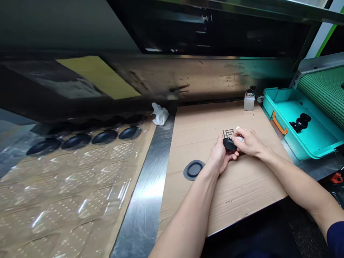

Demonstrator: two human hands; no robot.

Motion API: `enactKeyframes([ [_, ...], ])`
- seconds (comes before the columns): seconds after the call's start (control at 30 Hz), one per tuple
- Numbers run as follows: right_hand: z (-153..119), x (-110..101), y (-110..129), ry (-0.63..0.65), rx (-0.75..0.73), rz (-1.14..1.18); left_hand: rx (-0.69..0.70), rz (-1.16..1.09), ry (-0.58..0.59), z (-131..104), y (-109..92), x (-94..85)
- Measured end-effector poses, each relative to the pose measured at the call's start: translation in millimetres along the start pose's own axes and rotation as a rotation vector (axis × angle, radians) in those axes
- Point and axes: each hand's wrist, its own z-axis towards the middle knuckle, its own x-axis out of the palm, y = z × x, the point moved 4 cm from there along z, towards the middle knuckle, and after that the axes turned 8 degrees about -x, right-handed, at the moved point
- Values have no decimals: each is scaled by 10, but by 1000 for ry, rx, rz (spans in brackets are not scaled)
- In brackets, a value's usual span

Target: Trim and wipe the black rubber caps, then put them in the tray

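Above the cardboard sheet (188, 132), my left hand (219, 156) holds a small round black part (229, 144), its fingers curled under and around it. My right hand (249, 141) is closed on a white cloth (237, 138), which touches the top right of the black part. The two hands are close together. To the left of my left wrist, a flat dark grey ring-shaped piece (194, 170) lies on the cardboard.
A teal tray (295, 145) with black parts (302, 122) stands at the right. Behind are a small bottle (249, 101) and crumpled white tissue (160, 114). Black discs (104, 136) sit in a clear plastic tray (88, 179) at the left.
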Motion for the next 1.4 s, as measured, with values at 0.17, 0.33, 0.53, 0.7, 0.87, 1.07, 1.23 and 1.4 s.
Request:
enactKeyframes([
  [0.17,-9,1,-25,-18,-41,-24,84,72,-61,26,61,22],
  [0.33,-21,-30,-49,-17,-17,-37,107,122,-64,12,59,44],
  [0.53,-9,-16,-67,54,-52,-99,172,227,-61,47,78,15],
  [0.7,9,-68,-14,168,-28,-290,234,447,-150,49,92,-8],
  [0.87,0,-150,26,352,-3,-432,224,569,-177,-14,101,51],
  [1.07,10,-161,29,356,-28,-458,246,649,-196,-18,98,54],
  [1.23,0,-142,40,345,-9,-481,255,681,-210,-36,89,56],
  [1.4,-16,-130,65,331,23,-487,255,667,-208,-37,100,53],
])
